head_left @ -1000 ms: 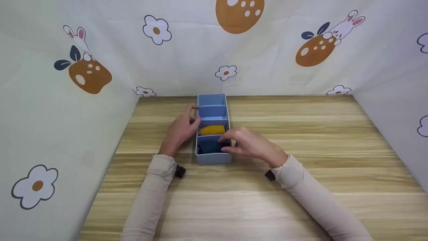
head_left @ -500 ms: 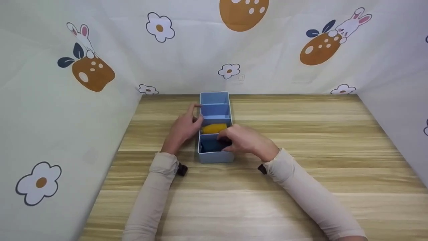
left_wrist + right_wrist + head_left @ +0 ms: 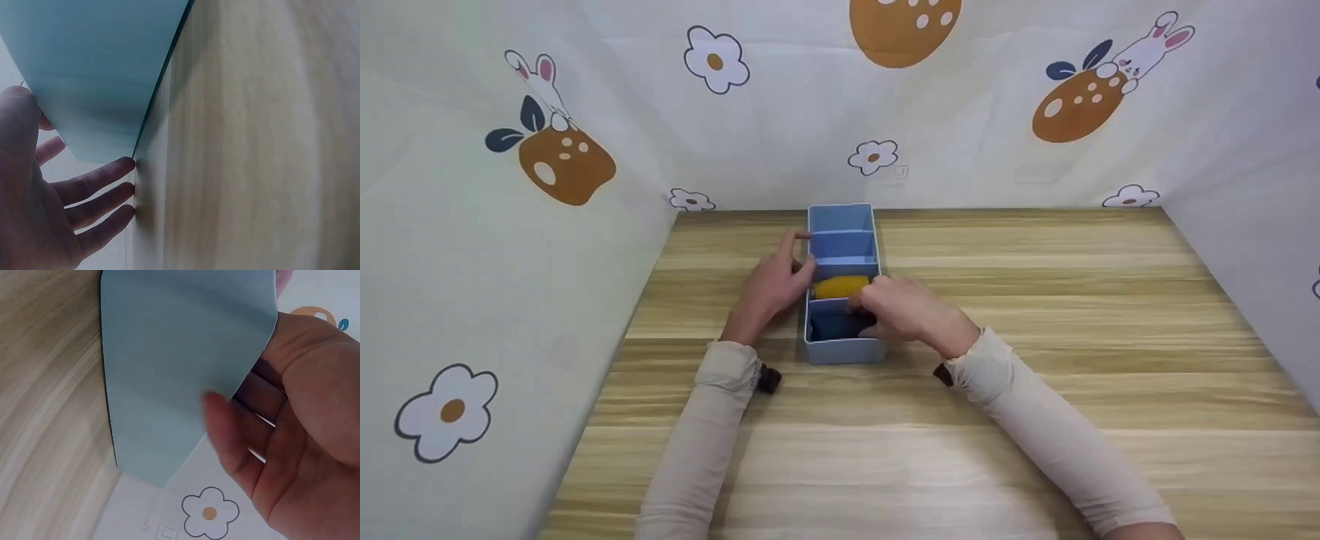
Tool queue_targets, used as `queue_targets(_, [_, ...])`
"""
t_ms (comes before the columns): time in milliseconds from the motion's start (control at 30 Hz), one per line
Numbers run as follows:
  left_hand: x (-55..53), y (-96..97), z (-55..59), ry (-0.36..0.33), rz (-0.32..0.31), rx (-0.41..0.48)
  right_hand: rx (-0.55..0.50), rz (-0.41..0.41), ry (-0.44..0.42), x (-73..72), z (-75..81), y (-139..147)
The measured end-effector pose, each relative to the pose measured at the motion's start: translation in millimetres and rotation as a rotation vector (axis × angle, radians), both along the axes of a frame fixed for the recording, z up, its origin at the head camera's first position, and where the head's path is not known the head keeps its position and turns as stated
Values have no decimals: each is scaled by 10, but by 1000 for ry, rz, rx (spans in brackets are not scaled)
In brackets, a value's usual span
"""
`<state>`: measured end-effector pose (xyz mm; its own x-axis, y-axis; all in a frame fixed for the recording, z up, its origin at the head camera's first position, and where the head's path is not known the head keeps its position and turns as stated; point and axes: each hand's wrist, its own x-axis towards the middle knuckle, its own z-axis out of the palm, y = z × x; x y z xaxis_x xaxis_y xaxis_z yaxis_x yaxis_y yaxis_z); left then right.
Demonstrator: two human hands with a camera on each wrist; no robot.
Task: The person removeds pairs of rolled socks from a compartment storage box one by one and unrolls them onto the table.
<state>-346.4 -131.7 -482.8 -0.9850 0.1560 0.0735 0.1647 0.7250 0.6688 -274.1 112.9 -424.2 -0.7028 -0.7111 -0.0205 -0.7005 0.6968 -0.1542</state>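
Right hand point(image 3: 913, 313), fingers bent, dips into the near compartment point(image 3: 829, 308) of a blue box point(image 3: 844, 352).
Only the head view shows the dark item point(image 3: 834, 328) there (cannot tell if held) and a yellow item point(image 3: 840, 286) beyond. Left wrist view: left hand point(image 3: 42, 208) loosely spread at the box's left side. Right wrist view: a blurred finger point(image 3: 224, 430) outside the box, plus unreadable marks point(image 3: 166, 532) near a flower point(image 3: 210, 513).

The left hand point(image 3: 771, 289) and right hand point(image 3: 911, 311) are bare. The left sleeve point(image 3: 690, 442) and right sleeve point(image 3: 1054, 424) are light beige (a bit like oatmeal), with soft wrinkles near the wrists. 2 little dark things, a left black block point(image 3: 769, 379) and right black block point(image 3: 943, 374), poke out there.
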Motion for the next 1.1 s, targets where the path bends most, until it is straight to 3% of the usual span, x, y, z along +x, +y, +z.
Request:
queue_targets(667, [4,12,22,-55,19,1,-86,38,-61,36,96,121])
queue_targets(1100, [1,2,4,-30,-1,22,-192,69,13,51,155,283])
